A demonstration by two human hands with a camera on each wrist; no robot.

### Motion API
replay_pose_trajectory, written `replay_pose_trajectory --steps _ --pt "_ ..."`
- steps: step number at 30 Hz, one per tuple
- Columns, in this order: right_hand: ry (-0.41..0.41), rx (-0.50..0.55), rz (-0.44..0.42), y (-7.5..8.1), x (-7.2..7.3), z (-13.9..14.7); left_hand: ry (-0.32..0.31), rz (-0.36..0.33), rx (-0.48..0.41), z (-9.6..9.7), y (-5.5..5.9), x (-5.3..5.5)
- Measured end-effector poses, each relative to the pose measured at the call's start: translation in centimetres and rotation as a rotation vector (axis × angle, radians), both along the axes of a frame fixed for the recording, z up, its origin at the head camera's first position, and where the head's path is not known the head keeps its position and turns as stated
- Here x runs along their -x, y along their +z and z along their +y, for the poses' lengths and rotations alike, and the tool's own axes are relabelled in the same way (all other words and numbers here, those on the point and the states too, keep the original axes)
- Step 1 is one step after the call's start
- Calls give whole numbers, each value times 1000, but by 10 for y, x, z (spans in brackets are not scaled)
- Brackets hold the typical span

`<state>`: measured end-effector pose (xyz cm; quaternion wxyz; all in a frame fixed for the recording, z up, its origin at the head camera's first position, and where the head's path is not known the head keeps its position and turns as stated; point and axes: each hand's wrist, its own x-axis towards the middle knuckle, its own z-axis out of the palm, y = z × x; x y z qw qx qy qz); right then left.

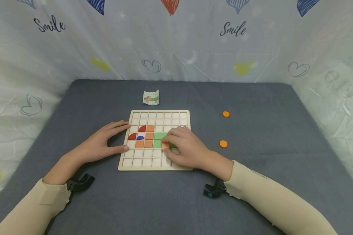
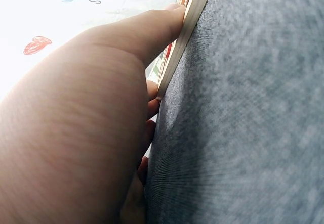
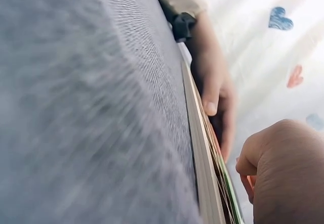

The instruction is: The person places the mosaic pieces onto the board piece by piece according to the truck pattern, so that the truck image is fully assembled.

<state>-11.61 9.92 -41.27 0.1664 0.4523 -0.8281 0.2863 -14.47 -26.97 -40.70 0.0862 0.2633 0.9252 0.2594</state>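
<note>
A wooden grid board (image 1: 153, 165) lies flat on the table. In its cells sit two red quarter-circle tiles (image 1: 142, 129), a blue half-circle tile (image 1: 140, 137), several orange square tiles (image 1: 148, 144) and several green tiles (image 1: 158, 136). My left hand (image 1: 98, 143) rests against the board's left edge, thumb and fingers spread; in the left wrist view its thumb touches the rim. Over the board's right half, my right hand (image 1: 191, 147) pinches a light orange tile (image 1: 165, 146) between thumb and fingers. That hand hides the cells beneath it.
A small curled picture card (image 1: 151, 98) lies behind the board. Two orange discs (image 1: 226, 114) lie apart on the dark grey tablecloth (image 1: 259, 130), to the right. A printed white curtain (image 1: 194, 42) hangs around the back and sides of the table.
</note>
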Motion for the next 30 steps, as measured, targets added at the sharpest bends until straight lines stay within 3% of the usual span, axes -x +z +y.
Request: replay_pose_trajectory --steps 18,30 --pt "8 -46 -83 7 11 -55 -8 -2 -25 0 1 0" --pt "15 -66 -80 9 13 -83 -32 -5 -57 0 1 0"
